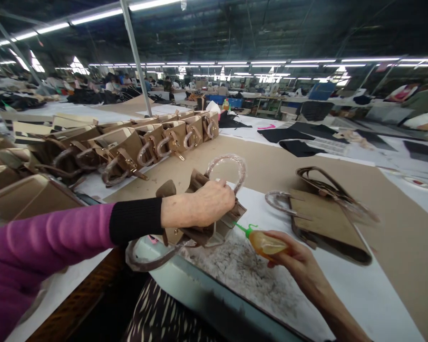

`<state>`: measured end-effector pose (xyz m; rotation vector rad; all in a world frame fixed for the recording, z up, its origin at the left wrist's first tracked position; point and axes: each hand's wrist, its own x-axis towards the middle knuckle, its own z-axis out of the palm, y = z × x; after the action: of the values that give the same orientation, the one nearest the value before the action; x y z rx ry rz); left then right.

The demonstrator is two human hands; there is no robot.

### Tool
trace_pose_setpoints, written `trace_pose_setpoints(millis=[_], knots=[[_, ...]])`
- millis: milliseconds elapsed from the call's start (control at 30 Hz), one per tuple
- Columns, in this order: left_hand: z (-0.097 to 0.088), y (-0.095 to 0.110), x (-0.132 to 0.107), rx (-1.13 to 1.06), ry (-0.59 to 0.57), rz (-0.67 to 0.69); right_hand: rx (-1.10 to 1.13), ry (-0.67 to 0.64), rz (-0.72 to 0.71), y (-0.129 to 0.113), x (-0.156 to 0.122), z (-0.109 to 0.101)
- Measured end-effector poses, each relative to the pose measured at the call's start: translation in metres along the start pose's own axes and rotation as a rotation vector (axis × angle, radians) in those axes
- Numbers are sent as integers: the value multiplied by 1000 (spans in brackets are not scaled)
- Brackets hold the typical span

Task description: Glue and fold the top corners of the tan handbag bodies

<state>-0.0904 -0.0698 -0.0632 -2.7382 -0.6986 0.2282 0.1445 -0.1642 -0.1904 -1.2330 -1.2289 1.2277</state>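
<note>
At frame centre my left hand (209,204) grips a tan leather handbag (203,216); my right hand (292,256) pinches a small amber glue bottle (266,243).

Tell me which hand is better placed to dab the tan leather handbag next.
Probably right: the right hand holds the small orange squeeze bottle, its green nozzle beside the tan leather handbag, which the left hand grips.

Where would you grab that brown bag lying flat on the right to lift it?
By its wrapped handle loop, coming from the left. The bag lies flat, so its body gives fingers little edge to catch. That loop juts out sideways and looks open enough to hook through.
</note>
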Motion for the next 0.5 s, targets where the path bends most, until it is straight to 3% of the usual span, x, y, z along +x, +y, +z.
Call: trace_pose_setpoints(millis=[500], knots=[[16, 18, -34, 19, 81, -32, 81, -50, 172, 5, -4, 8]])
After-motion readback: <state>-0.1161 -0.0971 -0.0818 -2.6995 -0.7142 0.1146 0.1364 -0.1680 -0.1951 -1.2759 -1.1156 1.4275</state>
